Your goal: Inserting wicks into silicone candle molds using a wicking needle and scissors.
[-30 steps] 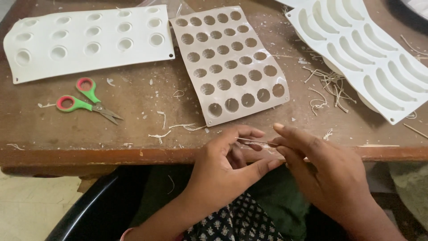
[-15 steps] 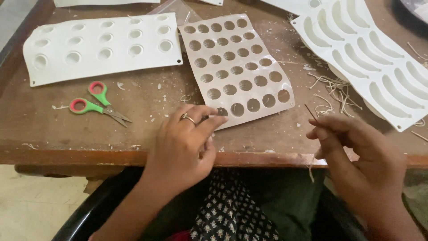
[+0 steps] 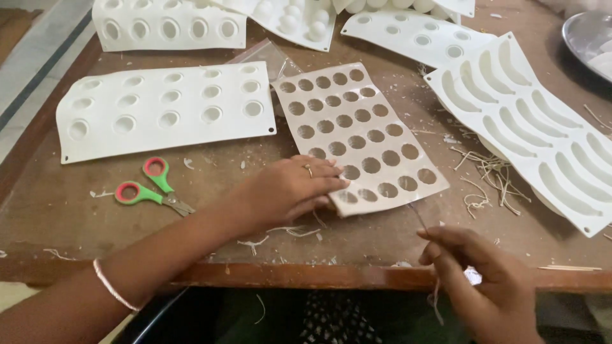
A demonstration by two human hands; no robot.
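While my left hand (image 3: 290, 188) lies flat on the near corner of the beige tray (image 3: 357, 134) with round holes, fingers spread and pressing down on it, not gripping, my right hand (image 3: 484, 280) is at the table edge (image 3: 319, 275) with thumb and fingers pinched closed on a thin wick (image 3: 417, 215). Wick sticks up and left from the fingertips, its tip just beside the tray's near edge; cannot tell if it touches. A loose strand hangs down below the hand too.

Head view, rest: beige tray sits tilted in the middle of the wooden table, one corner toward me. Ring on my left hand, thin bangle (image 3: 115, 286) on the left wrist. Green scissors with red handle rings (image 3: 150, 188) lie left of the hand, near but apart. Behind them a white mould with round cups (image 3: 162, 108), flat on the table, touching or just beside the beige tray's far left corner. Another white mould (image 3: 172, 25) at the far edge. White mould with long curved slots (image 3: 542, 127) on the right, well apart from my hands. Pile of loose wick scraps (image 3: 488, 175) between that mould and the beige tray. Metal plate (image 3: 590, 38) in the far right corner, partly cut off.
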